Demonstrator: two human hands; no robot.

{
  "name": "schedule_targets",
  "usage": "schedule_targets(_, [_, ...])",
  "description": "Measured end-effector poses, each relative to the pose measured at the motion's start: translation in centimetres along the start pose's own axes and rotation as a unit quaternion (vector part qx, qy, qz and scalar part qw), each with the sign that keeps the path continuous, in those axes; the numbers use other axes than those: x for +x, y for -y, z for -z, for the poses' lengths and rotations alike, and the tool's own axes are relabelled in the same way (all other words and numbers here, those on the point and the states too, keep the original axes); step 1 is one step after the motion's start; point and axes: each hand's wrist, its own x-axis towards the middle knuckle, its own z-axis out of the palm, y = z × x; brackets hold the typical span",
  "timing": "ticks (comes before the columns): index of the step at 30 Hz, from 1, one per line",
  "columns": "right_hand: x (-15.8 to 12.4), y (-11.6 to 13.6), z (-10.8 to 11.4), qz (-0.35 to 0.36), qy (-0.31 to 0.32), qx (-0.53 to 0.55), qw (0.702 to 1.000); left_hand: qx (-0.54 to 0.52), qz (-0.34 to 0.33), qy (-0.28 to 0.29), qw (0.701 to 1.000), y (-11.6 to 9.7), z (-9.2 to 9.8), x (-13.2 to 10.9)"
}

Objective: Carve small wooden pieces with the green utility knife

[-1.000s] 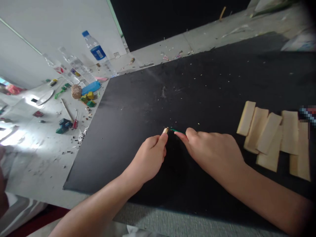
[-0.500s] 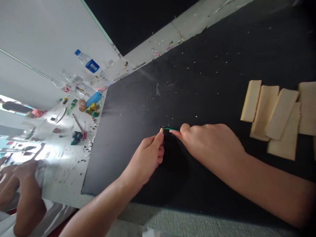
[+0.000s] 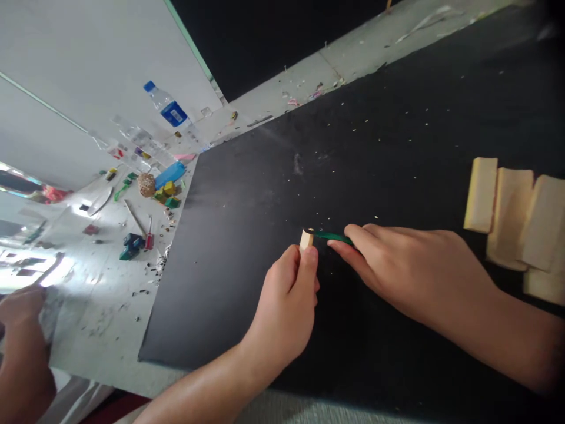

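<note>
My left hand is closed around a small pale wooden stick, whose upper end stands out past the thumb. My right hand, to its right, grips a slim green tool with a dark tip. That dark tip reaches across to the stick's top end and appears to touch it. The tool's kind cannot be made out, and its rear part is hidden in my fingers. Both hands are over a black mat dotted with tiny pale chips.
Several flat wooden pieces lie overlapping at the right. Beyond the mat's left edge are a water bottle, a woven ball, a red-handled screwdriver and coloured blocks. Another person's arm rests at the far left.
The view has shifted, so both hands and the wooden pieces appear farther right. More of the stick shows above my left thumb. Both hands keep their hold.
</note>
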Motion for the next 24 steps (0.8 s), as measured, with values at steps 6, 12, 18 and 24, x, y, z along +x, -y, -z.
schedule_targets(6, [0.5,-0.3,0.5,-0.008,0.066,0.125,0.99,-0.005,-0.025,0.005,1.0,0.0,0.1,0.1])
schedule_targets(12, [0.3,-0.6,0.5,-0.016,0.075,0.166,0.983,-0.012,-0.04,0.016,0.999,0.0,0.1,-0.1])
schedule_targets(18, [0.7,-0.8,0.9,-0.031,0.144,0.261,0.954,-0.041,-0.036,0.007,0.998,-0.5,-0.1,-0.2])
schedule_targets(24, [1.2,-1.2,1.3,-0.065,0.178,0.322,0.928,-0.068,-0.003,0.028,0.997,-0.5,-0.1,-0.1])
